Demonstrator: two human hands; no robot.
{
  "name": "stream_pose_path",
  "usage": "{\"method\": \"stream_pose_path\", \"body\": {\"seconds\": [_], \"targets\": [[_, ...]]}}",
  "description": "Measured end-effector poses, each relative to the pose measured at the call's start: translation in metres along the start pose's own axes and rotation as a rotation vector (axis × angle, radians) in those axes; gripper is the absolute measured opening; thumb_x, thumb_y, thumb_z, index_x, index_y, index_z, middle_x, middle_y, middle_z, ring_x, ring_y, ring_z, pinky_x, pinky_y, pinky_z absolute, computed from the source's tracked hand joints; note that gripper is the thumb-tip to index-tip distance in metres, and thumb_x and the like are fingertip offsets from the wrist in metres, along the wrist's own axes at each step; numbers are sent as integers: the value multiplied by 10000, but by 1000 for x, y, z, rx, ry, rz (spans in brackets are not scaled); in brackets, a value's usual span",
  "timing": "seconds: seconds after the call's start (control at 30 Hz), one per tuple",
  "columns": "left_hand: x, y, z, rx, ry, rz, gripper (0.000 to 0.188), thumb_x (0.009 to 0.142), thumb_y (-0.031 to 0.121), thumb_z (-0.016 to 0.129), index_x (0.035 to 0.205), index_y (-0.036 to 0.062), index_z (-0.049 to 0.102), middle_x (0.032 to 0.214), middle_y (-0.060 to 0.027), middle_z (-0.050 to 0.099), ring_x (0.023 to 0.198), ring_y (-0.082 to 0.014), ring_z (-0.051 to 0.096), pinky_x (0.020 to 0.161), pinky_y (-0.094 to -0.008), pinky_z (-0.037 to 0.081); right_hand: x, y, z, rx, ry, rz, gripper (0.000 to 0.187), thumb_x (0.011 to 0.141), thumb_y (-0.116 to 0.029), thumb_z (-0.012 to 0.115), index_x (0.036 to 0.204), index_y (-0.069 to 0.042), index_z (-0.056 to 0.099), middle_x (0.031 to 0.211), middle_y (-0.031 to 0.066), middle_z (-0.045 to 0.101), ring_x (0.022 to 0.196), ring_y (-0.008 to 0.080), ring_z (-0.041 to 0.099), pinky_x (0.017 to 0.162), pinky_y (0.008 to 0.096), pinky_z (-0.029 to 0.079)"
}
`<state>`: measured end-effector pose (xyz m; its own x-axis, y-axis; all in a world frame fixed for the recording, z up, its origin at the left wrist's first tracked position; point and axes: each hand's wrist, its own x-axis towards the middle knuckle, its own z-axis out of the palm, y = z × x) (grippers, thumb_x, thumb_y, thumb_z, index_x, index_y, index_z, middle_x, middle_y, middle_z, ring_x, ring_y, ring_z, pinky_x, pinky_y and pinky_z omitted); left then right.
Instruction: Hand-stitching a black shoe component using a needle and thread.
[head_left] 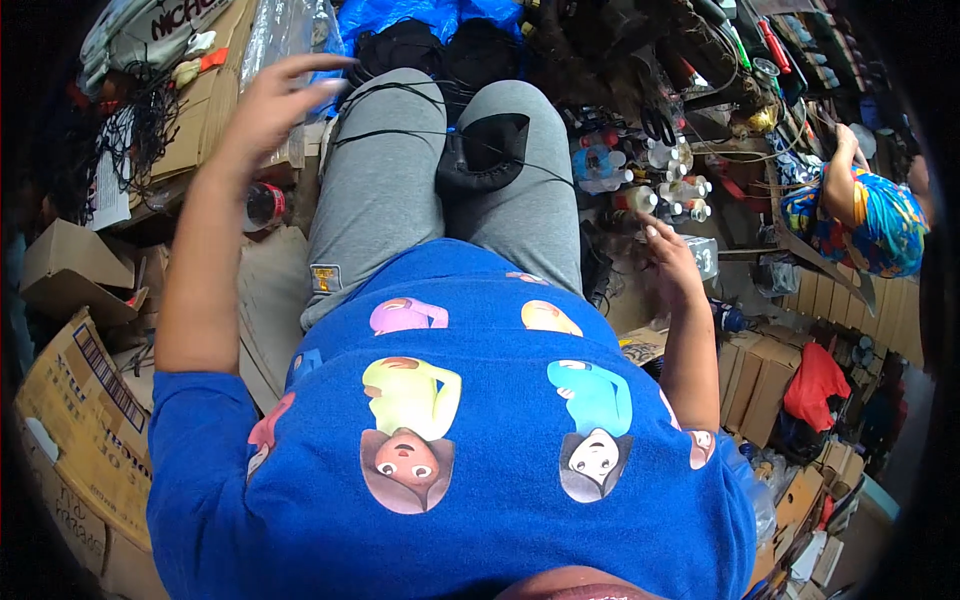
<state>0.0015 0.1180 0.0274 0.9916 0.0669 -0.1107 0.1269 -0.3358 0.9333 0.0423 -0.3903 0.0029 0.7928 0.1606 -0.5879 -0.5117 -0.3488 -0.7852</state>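
A black, curved padded piece with an opening (487,160) lies on my lap, between my thighs in grey trousers. Its exact kind I cannot make out. A thin black cord (390,136) crosses my left thigh, and more cord trails over both knees. My left hand (270,108) is raised beyond my left knee, slightly blurred, fingers stretched and apart. Nothing shows between them. Out to the right, my right hand (670,262) hovers beside my right thigh near several small bottles (685,190), its fingers loosely spread. I see nothing held in it.
Black cords hang in a tangle (120,135) at the far left, beside flattened cardboard (190,135). A capped dark bottle (264,205) stands by my left thigh. Cardboard boxes (75,260) crowd the left side. Another person in a bright patterned shirt (870,225) is at the right.
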Motion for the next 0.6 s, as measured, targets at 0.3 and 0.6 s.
{"method": "stream_pose_path", "body": {"seconds": [0.3, 0.6], "targets": [[50, 42, 124, 151, -483, 256, 257, 759, 141, 680, 985, 27, 638, 964, -80, 649, 955, -165, 584, 878, -305, 433, -6, -101, 116, -581, 35, -770, 189, 769, -90, 674, 956, -95, 698, 735, 42, 577, 640, 115, 563, 593, 255, 453], [64, 39, 120, -51, -681, 211, 233, 759, 122, 674, 964, 11, 664, 920, -59, 654, 907, -147, 590, 865, -296, 443, 4, -106, 129, -721, -19, -786, 133, 752, -122, 683, 880, -92, 700, 756, 104, 639, 687, 209, 638, 629, 295, 491]]}}
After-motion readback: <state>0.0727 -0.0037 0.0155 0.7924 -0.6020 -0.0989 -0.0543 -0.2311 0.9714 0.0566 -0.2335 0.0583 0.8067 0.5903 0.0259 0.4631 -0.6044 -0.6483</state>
